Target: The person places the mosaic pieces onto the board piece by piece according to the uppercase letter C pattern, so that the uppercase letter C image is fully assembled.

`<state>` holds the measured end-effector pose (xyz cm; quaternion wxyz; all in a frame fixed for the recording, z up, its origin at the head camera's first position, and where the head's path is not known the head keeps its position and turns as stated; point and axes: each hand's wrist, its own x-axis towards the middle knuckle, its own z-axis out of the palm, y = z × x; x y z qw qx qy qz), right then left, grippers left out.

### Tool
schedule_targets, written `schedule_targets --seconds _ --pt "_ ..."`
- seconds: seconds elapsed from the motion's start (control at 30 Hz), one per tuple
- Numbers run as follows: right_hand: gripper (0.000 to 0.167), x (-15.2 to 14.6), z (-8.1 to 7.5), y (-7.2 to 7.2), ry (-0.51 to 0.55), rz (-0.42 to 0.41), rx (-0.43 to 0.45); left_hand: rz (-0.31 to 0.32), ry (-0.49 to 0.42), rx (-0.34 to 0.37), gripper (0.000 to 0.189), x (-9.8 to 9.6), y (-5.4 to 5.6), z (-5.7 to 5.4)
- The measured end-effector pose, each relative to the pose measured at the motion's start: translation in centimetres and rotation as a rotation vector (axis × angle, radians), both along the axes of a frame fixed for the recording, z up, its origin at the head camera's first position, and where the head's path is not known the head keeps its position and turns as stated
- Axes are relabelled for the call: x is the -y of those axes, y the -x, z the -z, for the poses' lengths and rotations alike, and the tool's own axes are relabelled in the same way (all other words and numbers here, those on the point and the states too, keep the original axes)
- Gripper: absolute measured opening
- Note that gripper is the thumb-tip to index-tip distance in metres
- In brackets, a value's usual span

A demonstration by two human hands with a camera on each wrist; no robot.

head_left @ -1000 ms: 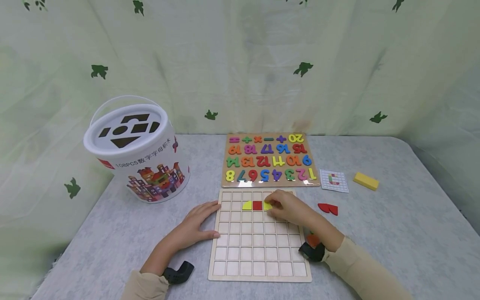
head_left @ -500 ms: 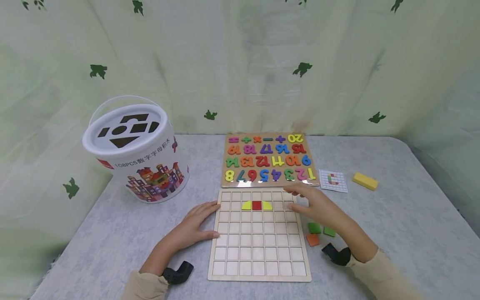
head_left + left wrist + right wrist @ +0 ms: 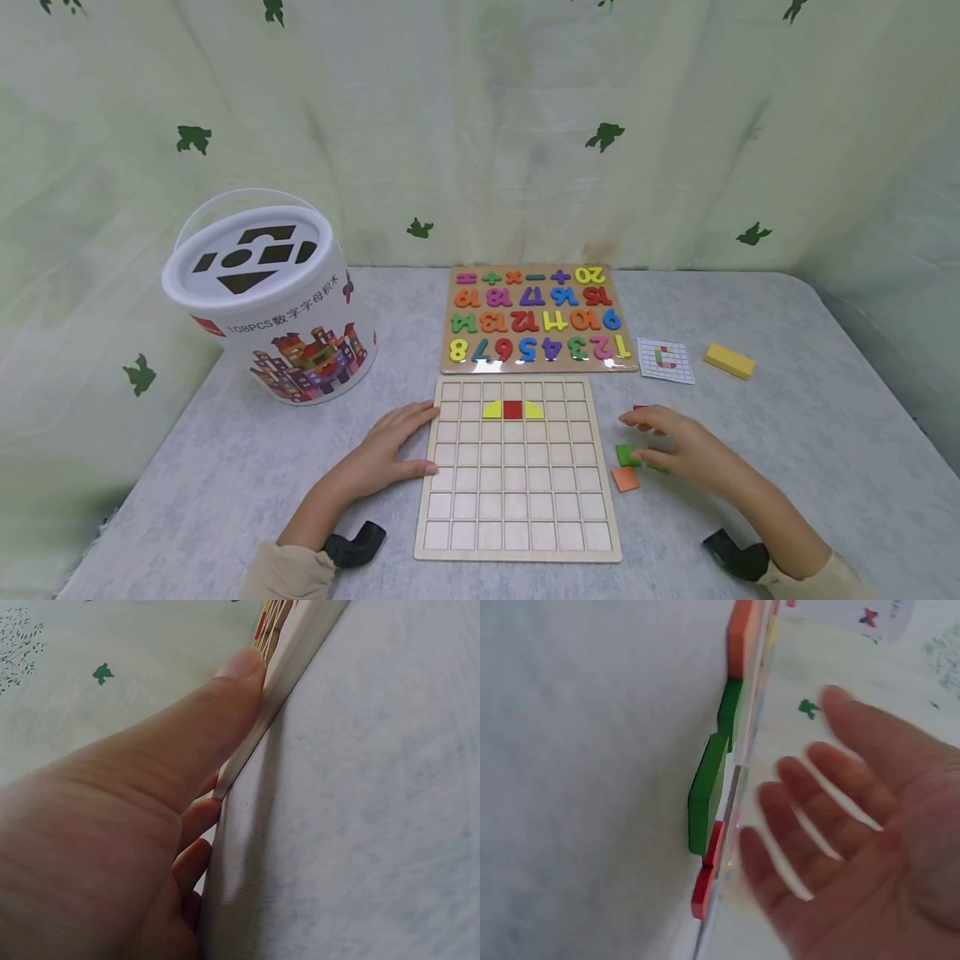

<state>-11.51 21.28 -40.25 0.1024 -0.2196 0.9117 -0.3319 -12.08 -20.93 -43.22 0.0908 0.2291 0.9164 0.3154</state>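
Observation:
A pale wooden grid board (image 3: 517,479) lies in front of the person. In its second row from the far side sit a red square tile (image 3: 512,410) and, on either side of it, two yellow rounded tiles (image 3: 492,410). My left hand (image 3: 390,448) rests at the board's left edge, thumb and fingertips against it. Over the loose tiles right of the board hovers my right hand (image 3: 678,446), fingers spread and holding nothing. Beneath and beside it are green tiles (image 3: 709,791), an orange tile (image 3: 625,479) and red pieces (image 3: 703,891), partly hidden by the hand in the head view.
Behind the board lies a number puzzle (image 3: 540,321) with colourful digits. A small printed pattern card (image 3: 665,360) and a yellow block (image 3: 729,361) are to its right. A big white bucket (image 3: 277,308) with a shape-slotted lid stands at the back left.
My right hand has let go of the right yellow tile, leaving it beside the red square, and has moved right and toward the person, over the loose tiles. The left hand stays put.

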Motion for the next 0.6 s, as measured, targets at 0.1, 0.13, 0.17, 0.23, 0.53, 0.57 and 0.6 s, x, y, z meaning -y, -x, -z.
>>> schedule_targets --seconds 0.1,0.13,0.17,0.23,0.53,0.57,0.6 --pt "0.040 -0.3 0.8 -0.1 -0.029 -0.014 0.037 0.000 -0.002 0.002 0.080 0.0 0.0 0.0" --pt "0.039 -0.4 1.0 -0.1 -0.033 -0.017 0.044 -0.001 0.000 0.002 0.080 0.0 0.0 0.0" --pt "0.037 -0.4 1.2 -0.1 -0.041 -0.023 0.042 0.000 0.000 0.001 0.080 0.0 0.0 0.0" --pt "0.033 -0.5 1.6 -0.1 -0.060 -0.035 0.022 0.001 0.002 0.000 0.080 0.0 0.0 0.1" --pt "0.027 0.1 1.3 0.4 -0.094 -0.019 -0.019 0.006 -0.001 -0.003 0.080 0.1 0.0 0.1" --pt "0.027 0.3 1.1 0.5 -0.089 -0.016 -0.023 0.005 -0.003 -0.002 0.080 0.1 0.0 0.2" --pt "0.027 0.4 0.9 0.6 -0.076 -0.018 -0.032 0.005 -0.002 -0.003 0.080 0.1 0.0 0.2"
